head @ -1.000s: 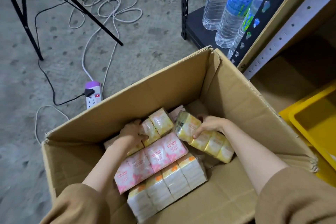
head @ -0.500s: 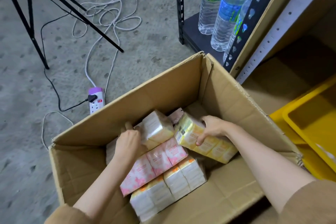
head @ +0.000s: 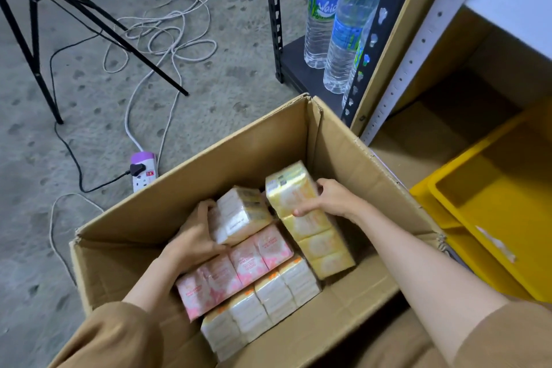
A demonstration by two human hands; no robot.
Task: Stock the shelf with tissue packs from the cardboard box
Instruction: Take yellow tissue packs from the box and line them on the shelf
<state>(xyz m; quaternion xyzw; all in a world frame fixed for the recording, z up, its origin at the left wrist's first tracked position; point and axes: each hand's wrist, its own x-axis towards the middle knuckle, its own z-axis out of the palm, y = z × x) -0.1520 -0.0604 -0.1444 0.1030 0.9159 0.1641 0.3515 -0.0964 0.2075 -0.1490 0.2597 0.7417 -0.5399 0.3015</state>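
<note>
An open cardboard box stands on the floor with several tissue packs inside. My right hand grips a long yellow tissue pack, tilted with its far end raised. My left hand holds a pale white-and-yellow tissue pack, lifted above the others. A pink tissue pack and an orange-marked white tissue pack lie flat on the box bottom. The shelf is to the right of the box, its low board bare at the near part.
A yellow plastic crate sits on the low shelf at right. Water bottles stand on a black rack behind the box. A tripod, loose cables and a power strip lie on the concrete floor at left.
Both hands have risen inside the box, each lifting its pack. The yellow pack's far end has tipped up and the pale pack has come off the pile.
</note>
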